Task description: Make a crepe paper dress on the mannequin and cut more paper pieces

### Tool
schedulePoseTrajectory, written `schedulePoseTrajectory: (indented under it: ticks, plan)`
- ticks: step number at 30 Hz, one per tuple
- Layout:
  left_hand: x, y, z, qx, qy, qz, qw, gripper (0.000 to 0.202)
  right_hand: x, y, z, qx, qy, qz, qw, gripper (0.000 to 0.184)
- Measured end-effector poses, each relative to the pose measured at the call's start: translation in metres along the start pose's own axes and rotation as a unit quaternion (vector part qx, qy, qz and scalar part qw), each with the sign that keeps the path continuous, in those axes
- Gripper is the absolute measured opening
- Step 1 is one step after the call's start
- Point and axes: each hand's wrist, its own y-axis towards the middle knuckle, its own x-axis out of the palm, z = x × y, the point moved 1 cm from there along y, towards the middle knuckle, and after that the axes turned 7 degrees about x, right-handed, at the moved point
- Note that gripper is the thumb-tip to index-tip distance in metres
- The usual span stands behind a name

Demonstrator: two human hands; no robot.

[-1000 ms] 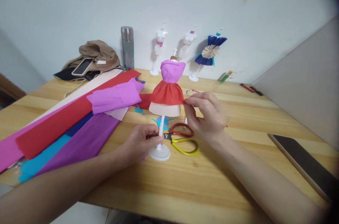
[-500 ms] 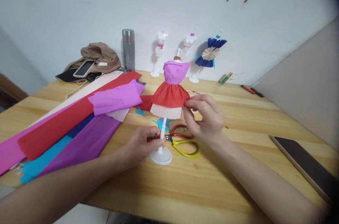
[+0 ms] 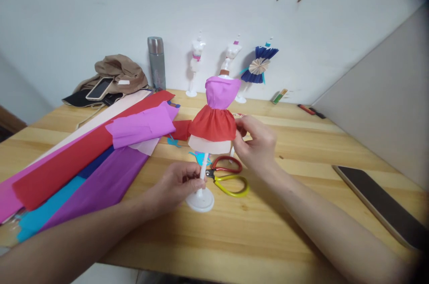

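A small white mannequin (image 3: 200, 201) on a round base wears a pink paper bodice (image 3: 220, 91), a gathered red skirt (image 3: 212, 125) and a pale layer (image 3: 208, 145) below it. My left hand (image 3: 176, 185) is closed around the stand's pole, just above the base. At the skirt's right edge is my right hand (image 3: 256, 141), thumb and fingers pinched on the red crepe paper; the fingertips are partly hidden behind it. Scissors (image 3: 231, 181) with one red and one yellow handle lie right of the pole. Blue paper scraps (image 3: 200, 157) lie behind the pole.
Coloured paper sheets (image 3: 67, 163) cover the table's left side. Behind them are a brown cloth (image 3: 124, 71), a phone (image 3: 99, 88) and a flask (image 3: 156, 62). More mannequins (image 3: 193, 67) stand by the wall, one in a blue dress (image 3: 263, 65). A tablet-like device (image 3: 378, 203) lies right.
The view has swung slightly right, so the background sits further left. My right fingers have slipped a little further behind the skirt's edge. The left hand keeps its hold on the pole.
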Motion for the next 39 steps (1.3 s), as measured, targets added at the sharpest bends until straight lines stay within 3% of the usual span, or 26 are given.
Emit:
schedulePoseTrajectory:
  ticks: [8,12,14,18,23,27,30,34,39]
  plan:
    - [0.002,-0.001,-0.001,-0.006,-0.002,-0.014,1.0,0.014,0.003,-0.003,-0.001,0.005,0.053,-0.03,0.998,0.021]
    - [0.003,0.0,-0.003,-0.012,0.008,-0.004,1.0,0.015,0.003,-0.007,-0.001,0.064,0.104,-0.07,0.99,0.015]
    - [0.003,-0.001,-0.003,-0.017,0.011,0.002,1.0,0.016,0.006,-0.009,0.002,0.131,0.144,-0.105,0.975,0.009]
    - [0.003,-0.001,-0.003,-0.005,0.028,0.009,1.0,0.016,0.013,-0.01,0.005,0.231,0.287,-0.145,0.918,0.005]
    - [0.003,0.0,-0.004,-0.003,0.016,0.003,1.0,0.018,0.015,-0.006,0.0,0.269,0.387,-0.161,0.867,0.01]
    - [0.002,0.0,-0.004,-0.007,0.034,0.011,0.999,0.019,0.013,0.0,0.007,0.264,0.354,-0.226,0.868,0.006]
    - [0.002,0.0,-0.003,-0.006,0.048,0.018,0.999,0.02,0.01,0.006,0.024,0.311,0.32,-0.181,0.876,0.008]
    - [0.002,0.001,-0.002,-0.01,0.052,0.022,0.998,0.02,0.002,0.012,0.03,0.371,0.355,-0.095,0.853,0.007]
    - [0.003,0.001,-0.004,-0.009,0.053,0.029,0.998,0.021,-0.006,0.015,-0.001,0.383,0.458,-0.155,0.787,0.024]
